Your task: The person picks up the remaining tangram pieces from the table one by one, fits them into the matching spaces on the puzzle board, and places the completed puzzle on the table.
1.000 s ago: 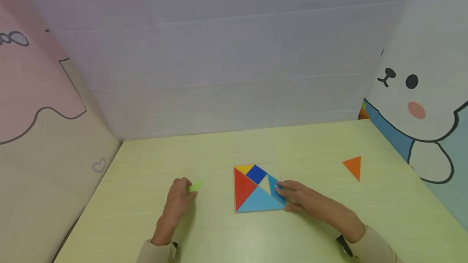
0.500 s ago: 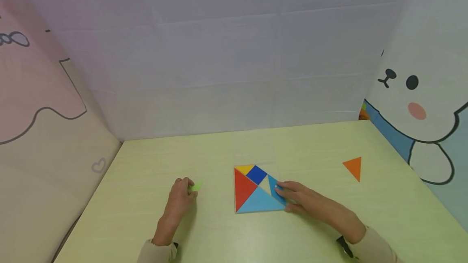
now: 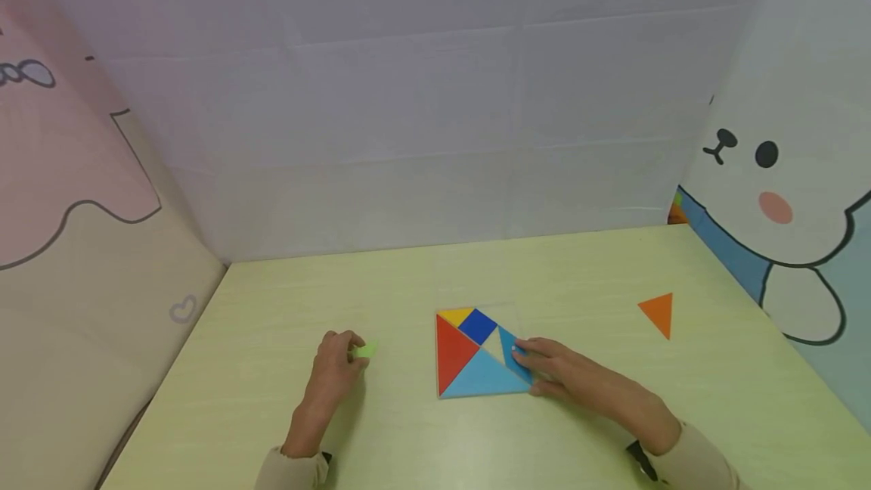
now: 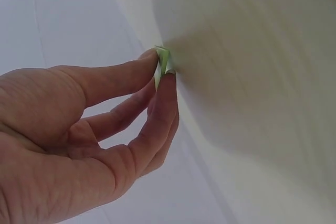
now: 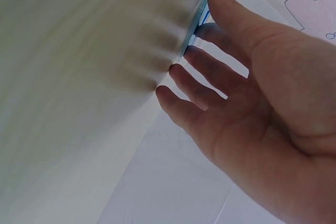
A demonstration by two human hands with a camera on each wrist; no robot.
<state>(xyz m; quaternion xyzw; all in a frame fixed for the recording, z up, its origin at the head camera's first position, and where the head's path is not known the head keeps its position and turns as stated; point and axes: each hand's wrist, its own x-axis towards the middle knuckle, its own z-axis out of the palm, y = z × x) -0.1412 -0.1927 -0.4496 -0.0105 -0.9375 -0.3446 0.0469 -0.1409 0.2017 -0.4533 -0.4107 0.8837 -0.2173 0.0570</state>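
My left hand [image 3: 335, 369] pinches a small light-green tangram piece [image 3: 365, 351] between thumb and fingertips, left of the puzzle. In the left wrist view the green piece [image 4: 163, 59] is seen nearly edge-on, close to the tabletop. My right hand [image 3: 568, 373] rests at the right side of the tangram puzzle, fingers extended over a blue parallelogram piece [image 3: 507, 348] and thumb by the lower right corner. A red triangle [image 3: 454, 350], a light-blue triangle [image 3: 486, 377], a dark-blue square [image 3: 478, 326] and a yellow triangle [image 3: 456, 316] lie together in the clear tray [image 3: 506, 312].
An orange triangle [image 3: 658, 314] lies alone on the pale wooden table [image 3: 408, 445], at the right. A bare pale triangular gap shows between the dark-blue square and the parallelogram. White sheeting [image 3: 422, 134] stands behind the table, with cartoon-printed panels [image 3: 769, 172] at the sides.
The green piece has turned slightly in my left fingers, its pointed end showing less. My right hand and the puzzle stay in place.
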